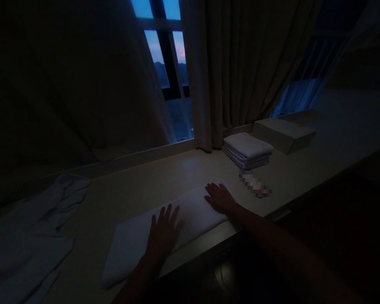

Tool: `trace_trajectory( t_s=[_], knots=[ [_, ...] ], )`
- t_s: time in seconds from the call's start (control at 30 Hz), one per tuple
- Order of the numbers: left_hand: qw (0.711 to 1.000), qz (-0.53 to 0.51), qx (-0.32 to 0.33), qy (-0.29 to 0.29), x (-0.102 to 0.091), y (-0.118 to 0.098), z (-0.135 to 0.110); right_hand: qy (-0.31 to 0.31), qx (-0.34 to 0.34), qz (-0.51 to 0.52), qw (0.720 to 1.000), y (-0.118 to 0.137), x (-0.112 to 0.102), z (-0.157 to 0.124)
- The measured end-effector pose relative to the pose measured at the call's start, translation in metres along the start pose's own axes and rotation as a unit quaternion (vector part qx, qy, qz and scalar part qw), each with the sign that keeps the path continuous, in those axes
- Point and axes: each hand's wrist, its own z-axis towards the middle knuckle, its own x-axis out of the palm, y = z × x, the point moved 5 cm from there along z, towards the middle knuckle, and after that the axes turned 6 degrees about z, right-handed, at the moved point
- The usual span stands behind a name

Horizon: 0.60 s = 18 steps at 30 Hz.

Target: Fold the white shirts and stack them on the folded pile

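A long white towel (129, 240) lies folded flat on a pale counter (164, 177) in a dim room. My left hand (162, 233) rests palm down on the middle of the towel, fingers spread. My right hand (219, 197) lies flat on the towel's right end, fingers stretched out. Neither hand grips anything.
A stack of folded white towels (247, 150) sits beyond my right hand, with a pale box (283, 133) to its right. Loose white cloths (28, 236) lie crumpled at the left. Curtains (237, 63) and a window (167, 63) stand behind the counter. A small blurred object (255, 185) lies near the stack.
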Motion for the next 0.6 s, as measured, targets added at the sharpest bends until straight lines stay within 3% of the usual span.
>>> trace_trajectory(
  t_s=[0.33, 0.5, 0.6],
  knots=[
    [0.999, 0.019, -0.013, -0.025, -0.009, -0.019, -0.012, 0.065, -0.007, -0.022, 0.998, -0.010, 0.004, -0.010],
    [1.000, 0.002, -0.016, -0.020, -0.011, -0.020, -0.013, 0.058, -0.018, -0.023, 0.998, -0.009, 0.001, -0.011],
    [1.000, -0.002, -0.022, -0.022, -0.012, -0.020, -0.012, 0.021, 0.007, -0.027, 0.999, -0.012, -0.005, -0.014]
  ],
)
